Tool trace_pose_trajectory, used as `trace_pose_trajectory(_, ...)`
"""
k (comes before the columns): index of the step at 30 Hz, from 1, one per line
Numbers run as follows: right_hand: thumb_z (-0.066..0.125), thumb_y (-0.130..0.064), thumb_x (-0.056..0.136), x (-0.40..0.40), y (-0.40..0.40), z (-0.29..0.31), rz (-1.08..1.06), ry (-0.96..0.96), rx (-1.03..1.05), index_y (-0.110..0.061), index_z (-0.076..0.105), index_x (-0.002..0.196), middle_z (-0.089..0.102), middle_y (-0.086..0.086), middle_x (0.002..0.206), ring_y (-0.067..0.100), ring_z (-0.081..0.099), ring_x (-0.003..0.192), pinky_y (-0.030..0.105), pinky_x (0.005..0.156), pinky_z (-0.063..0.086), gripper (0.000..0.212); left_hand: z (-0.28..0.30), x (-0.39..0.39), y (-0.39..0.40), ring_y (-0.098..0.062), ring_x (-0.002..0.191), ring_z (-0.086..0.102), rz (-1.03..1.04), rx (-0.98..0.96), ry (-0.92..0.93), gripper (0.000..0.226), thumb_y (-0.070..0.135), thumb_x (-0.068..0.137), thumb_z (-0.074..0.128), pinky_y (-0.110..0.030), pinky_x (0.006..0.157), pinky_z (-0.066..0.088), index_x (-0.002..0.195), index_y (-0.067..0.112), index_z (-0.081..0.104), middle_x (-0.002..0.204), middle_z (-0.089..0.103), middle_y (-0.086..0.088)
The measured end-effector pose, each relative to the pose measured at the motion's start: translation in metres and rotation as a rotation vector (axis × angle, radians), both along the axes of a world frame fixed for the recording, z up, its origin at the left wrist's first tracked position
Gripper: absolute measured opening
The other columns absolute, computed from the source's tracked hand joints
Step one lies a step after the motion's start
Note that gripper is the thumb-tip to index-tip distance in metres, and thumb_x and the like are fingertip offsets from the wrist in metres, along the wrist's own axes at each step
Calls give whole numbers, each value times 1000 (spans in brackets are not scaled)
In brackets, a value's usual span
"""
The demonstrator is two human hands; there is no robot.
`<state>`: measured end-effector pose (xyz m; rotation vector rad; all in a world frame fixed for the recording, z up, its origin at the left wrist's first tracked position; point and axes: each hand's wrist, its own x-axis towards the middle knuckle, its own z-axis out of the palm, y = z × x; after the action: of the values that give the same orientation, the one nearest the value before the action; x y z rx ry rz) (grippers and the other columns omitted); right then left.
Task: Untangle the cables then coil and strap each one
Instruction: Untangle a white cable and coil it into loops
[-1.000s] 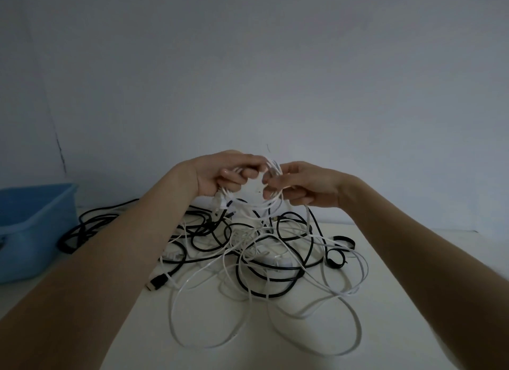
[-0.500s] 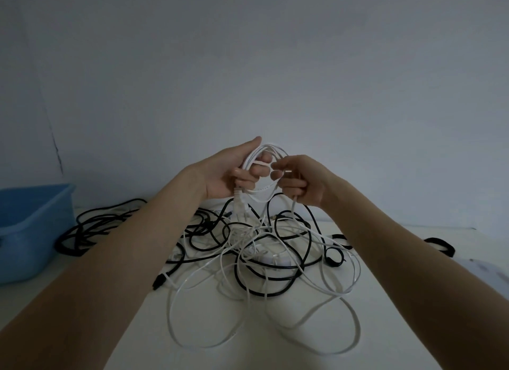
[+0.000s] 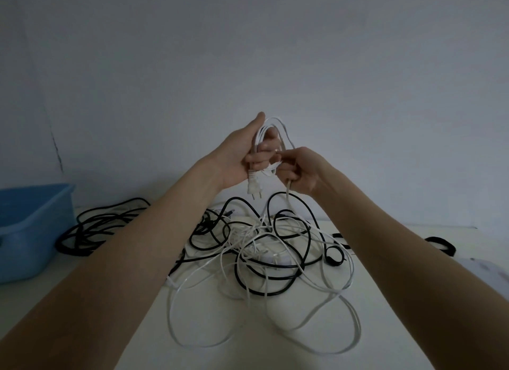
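Note:
My left hand holds a small coil of white cable raised above the table, its two-pin plug dangling below the palm. My right hand pinches the same white cable close beside the left and grips a strand that runs down to the heap. On the table below lies a tangled heap of cables, white and black ones mixed. Long white loops of it spread toward me.
A blue plastic bin stands at the left edge. A separate bundle of black cable lies beside it. Black straps lie at the right of the white table. A plain wall rises behind.
Both hands rose higher with the white cable. The coil in my left hand grew, and the plug now hangs free below the palm.

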<state>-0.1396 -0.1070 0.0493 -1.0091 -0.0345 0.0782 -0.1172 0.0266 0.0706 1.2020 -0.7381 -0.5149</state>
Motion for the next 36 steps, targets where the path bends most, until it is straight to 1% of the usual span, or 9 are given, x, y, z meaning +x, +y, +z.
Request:
trace_pose_trajectory(6,35,-8,100,-5,-4,-4,24,-48,-170,-8,46,75,50,-4,43,4,22,25,15,27,15,27,1,-1,4,-3,28,18,-5,-80,110,43,43,101,30,-17,34,11,63,22,32,39,24,11)
trace_pose_trajectory(10,54,-29,83,-11,-35,-14,85,-156,-390,-14,56,97,66,-5,72,3,23,31,9,29,17,21,8,5,22,-7,36,4,8,-19,135,45,33,101,30,-14,28,12,57,23,33,37,24,10)
trace_pose_trajectory(16,57,-25,93,-2,-51,-36,-272,-48,-429,-11,59,82,32,-9,43,5,22,36,15,38,15,18,11,16,29,-6,26,12,77,-88,183,40,30,102,29,-14,27,14,63,22,29,38,26,10)
trace_pose_trajectory(20,57,-21,93,13,-28,-39,-577,-159,-1232,-8,68,79,50,1,59,12,41,49,20,45,32,22,2,22,18,-3,28,31,176,-204,299,40,33,103,30,-14,29,20,66,19,34,41,40,7)
trace_pose_trajectory(22,47,-15,95,18,-9,-37,-540,-217,-1679,-3,66,99,65,11,86,24,60,76,28,65,46,22,0,22,13,-12,46,61,217,-293,335,43,34,104,29,-16,37,43,65,17,36,58,64,-6)
trace_pose_trajectory(24,39,-4,94,14,4,-33,-374,-246,-1935,-2,59,117,62,18,112,32,60,97,33,76,46,31,-2,24,11,-27,89,70,231,-299,297,48,36,104,23,-35,71,58,62,17,34,89,72,-20)
trace_pose_trajectory(28,39,-8,99,-5,11,-22,-122,-381,-2058,-23,54,133,57,11,130,30,58,111,38,94,48,40,-5,27,15,-33,128,47,263,-74,140,52,41,103,16,-66,101,31,60,20,34,117,66,-6)
trace_pose_trajectory(33,66,-18,86,-14,14,4,-139,-579,-1956,-7,73,94,66,-5,77,4,58,66,16,71,46,15,-20,18,10,-30,101,63,299,188,25,44,42,103,24,-57,94,43,70,17,42,97,72,-7)
trace_pose_trajectory(36,72,-31,80,-17,11,24,-187,-590,-1913,-10,65,72,53,-3,58,6,41,50,14,51,32,24,-28,11,5,-26,68,70,213,362,-7,43,38,103,30,-34,62,59,96,3,53,91,68,-15)
